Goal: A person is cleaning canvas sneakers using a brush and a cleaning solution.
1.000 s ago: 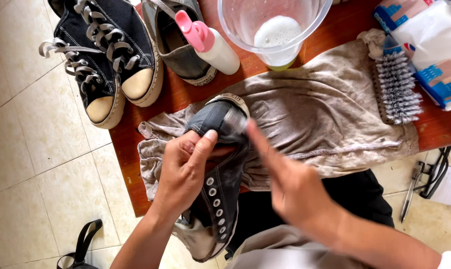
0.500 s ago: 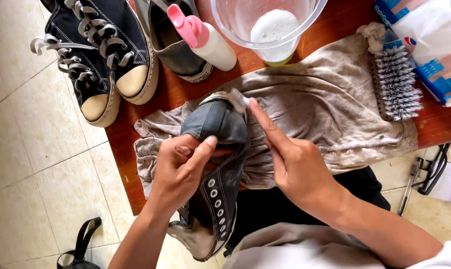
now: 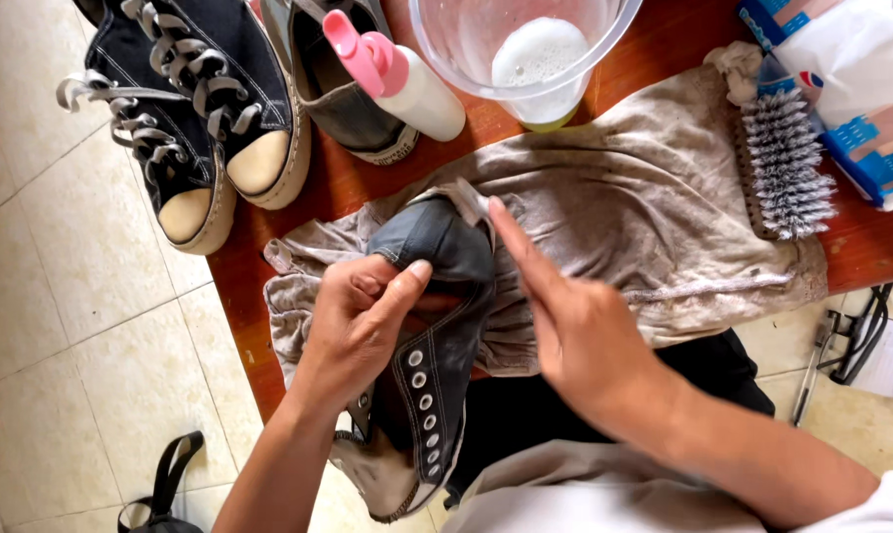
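Both hands work at the middle of the view on a dark grey sneaker [image 3: 437, 326] that lies across the near edge of the counter [image 3: 664, 39], its toe pointing toward twelve o'clock and its heel hanging off toward six. Left hand [image 3: 353, 321] closes around the sneaker's side, thumb stretched along the opening by the eyelets. Right hand [image 3: 575, 331] is held flat with fingers pressed together and straight, the fingertips touching the toe at about one o'clock from the left hand, where a fold of the stained grey cloth [image 3: 644, 207] meets it. That cloth spreads under the sneaker and out toward three o'clock. At two o'clock a scrub brush [image 3: 784, 163] rests on the cloth's far end, bristles up. At twelve o'clock stands a clear plastic jug [image 3: 525, 49] with foam inside, and just beside it, at eleven, a white bottle with a pink cap [image 3: 397, 74] lies on a grey shoe [image 3: 338, 99]. Two black laced sneakers [image 3: 195, 109] sit at ten o'clock.
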